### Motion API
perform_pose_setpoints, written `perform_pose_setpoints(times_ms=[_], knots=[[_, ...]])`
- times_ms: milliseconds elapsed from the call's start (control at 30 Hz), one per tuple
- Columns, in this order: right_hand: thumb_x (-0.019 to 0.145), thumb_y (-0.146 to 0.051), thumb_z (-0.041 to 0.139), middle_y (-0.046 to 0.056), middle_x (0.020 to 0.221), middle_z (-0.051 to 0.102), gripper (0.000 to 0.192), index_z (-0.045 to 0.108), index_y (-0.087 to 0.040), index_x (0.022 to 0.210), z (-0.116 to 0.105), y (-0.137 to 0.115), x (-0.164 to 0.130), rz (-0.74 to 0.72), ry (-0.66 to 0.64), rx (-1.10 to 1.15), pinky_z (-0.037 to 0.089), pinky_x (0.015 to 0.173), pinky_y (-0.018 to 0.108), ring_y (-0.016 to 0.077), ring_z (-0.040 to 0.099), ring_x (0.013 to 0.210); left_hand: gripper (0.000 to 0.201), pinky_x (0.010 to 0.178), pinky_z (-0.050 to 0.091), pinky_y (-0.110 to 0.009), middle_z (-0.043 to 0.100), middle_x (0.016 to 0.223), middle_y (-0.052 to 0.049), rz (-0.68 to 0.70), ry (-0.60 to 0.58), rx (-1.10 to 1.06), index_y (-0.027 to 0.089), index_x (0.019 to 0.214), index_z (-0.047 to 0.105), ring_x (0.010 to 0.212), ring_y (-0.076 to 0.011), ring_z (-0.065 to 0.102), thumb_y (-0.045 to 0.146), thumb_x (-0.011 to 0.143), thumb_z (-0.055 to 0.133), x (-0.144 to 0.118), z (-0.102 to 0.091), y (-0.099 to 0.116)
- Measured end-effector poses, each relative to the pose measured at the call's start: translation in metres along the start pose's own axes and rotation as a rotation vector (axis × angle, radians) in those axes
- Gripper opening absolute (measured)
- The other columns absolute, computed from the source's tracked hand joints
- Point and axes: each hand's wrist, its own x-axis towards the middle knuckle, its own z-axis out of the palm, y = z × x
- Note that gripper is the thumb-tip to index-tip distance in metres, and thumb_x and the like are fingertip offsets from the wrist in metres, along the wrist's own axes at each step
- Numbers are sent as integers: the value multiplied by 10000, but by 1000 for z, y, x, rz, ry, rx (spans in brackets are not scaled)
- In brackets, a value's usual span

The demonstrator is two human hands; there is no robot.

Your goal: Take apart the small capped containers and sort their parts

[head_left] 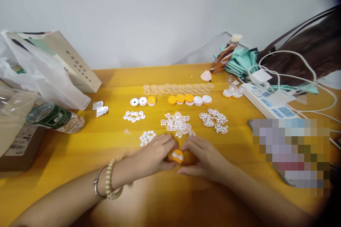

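Observation:
My left hand and my right hand meet low on the yellow table, both pinching a small orange round case with white parts inside. Just beyond my fingers lies a heap of white lattice pieces, with a second heap to its right. Small white discs sit in two clusters to the left. Further back stand a row of orange and white round cases and a row of clear caps.
A water bottle, plastic bag and cardboard box crowd the left. At right lie a white power strip with cables, a brown bag, a teal cloth and a tipped drink bottle.

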Motion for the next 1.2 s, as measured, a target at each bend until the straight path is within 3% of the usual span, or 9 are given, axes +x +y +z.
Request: perform_pose_setpoints(times_ms=[133, 433, 700, 1200], knots=[[674, -499, 698, 45, 861, 572, 430, 482, -190, 880, 16, 4, -8, 6, -58, 65, 441, 691, 299, 181, 521, 781, 169, 712, 422, -290, 492, 875, -24, -1, -9, -12, 174, 859, 494, 811, -162, 475, 284, 810, 613, 2, 1, -4], [748, -333, 686, 29, 849, 547, 304, 450, -192, 879, 24, 11, -6, 105, -137, 197, 428, 680, 277, 165, 514, 772, 118, 724, 438, -300, 532, 845, -30, -2, -5, -36, 174, 909, 514, 796, -161, 507, 253, 844, 574, 0, -2, 1], [772, -235, 642, 22, 821, 525, 233, 421, -197, 837, 21, 9, -6, 110, -147, 168, 410, 664, 267, 159, 496, 752, 128, 784, 462, -286, 573, 928, -46, 42, -62, -50, 176, 936, 604, 862, -150, 548, 185, 890, 486, 1, -1, -1], [664, -138, 550, 16, 778, 518, 251, 340, -208, 783, 31, 5, -6, 60, -128, 52, 358, 644, 276, 153, 456, 686, 99, 707, 461, -272, 541, 860, -35, -73, -55, -89, 151, 838, 537, 773, -136, 524, 102, 865, 455, -4, 6, 0]])
